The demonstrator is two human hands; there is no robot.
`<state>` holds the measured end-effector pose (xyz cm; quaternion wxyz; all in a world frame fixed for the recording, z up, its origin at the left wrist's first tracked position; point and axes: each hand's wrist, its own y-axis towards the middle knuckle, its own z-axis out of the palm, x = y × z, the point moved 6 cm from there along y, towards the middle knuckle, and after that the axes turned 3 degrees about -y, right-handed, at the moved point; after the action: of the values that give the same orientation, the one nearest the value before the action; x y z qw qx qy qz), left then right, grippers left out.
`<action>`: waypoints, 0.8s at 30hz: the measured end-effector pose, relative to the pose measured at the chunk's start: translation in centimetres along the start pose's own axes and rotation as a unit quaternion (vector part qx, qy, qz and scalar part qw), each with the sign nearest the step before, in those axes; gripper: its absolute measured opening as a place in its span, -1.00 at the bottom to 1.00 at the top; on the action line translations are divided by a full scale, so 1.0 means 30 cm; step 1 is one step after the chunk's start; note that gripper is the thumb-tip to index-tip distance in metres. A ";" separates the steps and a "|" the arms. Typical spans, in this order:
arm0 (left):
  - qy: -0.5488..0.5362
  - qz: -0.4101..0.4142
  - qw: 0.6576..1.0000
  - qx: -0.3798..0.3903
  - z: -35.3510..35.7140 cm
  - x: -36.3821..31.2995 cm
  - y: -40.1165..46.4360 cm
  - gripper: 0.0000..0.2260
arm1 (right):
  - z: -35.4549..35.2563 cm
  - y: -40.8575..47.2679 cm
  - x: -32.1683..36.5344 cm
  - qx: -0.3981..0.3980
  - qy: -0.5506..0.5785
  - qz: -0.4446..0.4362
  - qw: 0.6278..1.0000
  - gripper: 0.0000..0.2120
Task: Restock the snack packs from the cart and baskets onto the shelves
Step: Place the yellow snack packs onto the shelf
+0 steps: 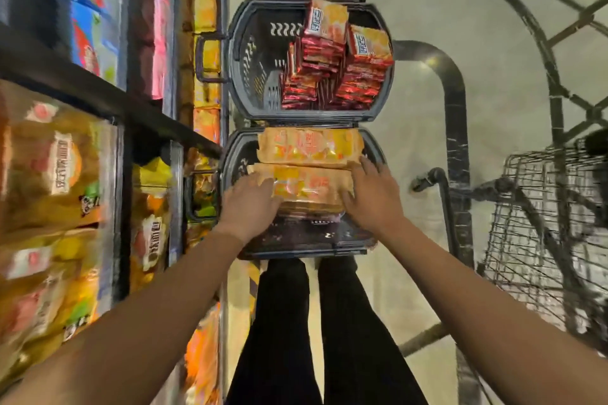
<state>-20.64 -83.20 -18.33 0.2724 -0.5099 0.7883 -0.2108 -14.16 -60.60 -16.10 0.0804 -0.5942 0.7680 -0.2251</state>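
Both my hands are down in the near basket (pixel 230 154), the dark plastic one on the floor right in front of my legs (pixel 322 322). My left hand (pixel 250 204) lies on the left end of the nearer orange snack pack (pixel 306 187), fingers laid over it and only lightly bent. My right hand (pixel 370 197) is on the right end of that same pack, fingers spread and reaching up toward the edge of the farther orange pack (pixel 311 146). So the pack is sandwiched between both palms, but I honestly can't tell if either hand has really closed around it or is just pressing on top, since the thumbs are hidden.

Those two long orange packs lie side by side across the near basket, with more packs stacked under the nearer one. The bit of the basket closest to me shows bare dark bottom.

Just beyond the near basket, touching it rim to rim, is the far basket (pixel 237 52), with stacks of smaller red and orange packs (pixel 335 69) piled in its right half.

Left of the near basket are the shelves (pixel 98 92), full of yellow and orange bags, kinda blurry. Right of it stands a wire cart (pixel 543 223), well apart.
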 end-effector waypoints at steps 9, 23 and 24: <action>0.009 0.023 0.998 0.057 0.199 0.067 0.306 -0.63 | 0.188 0.371 -0.057 0.039 0.029 0.007 0.999 -0.33; 0.120 0.061 0.986 0.096 0.242 0.077 0.452 -0.17 | 0.279 0.547 -0.052 0.099 -0.081 -0.007 0.992 0.03; 0.135 0.067 0.983 0.102 0.238 0.078 0.466 -0.14 | 0.284 0.560 -0.054 0.104 -0.096 -0.005 0.990 0.03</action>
<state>-26.45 -80.28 -32.80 0.2277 -0.3926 0.8246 -0.3379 -25.11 -57.95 -31.28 0.2137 -0.6050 0.7265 -0.2459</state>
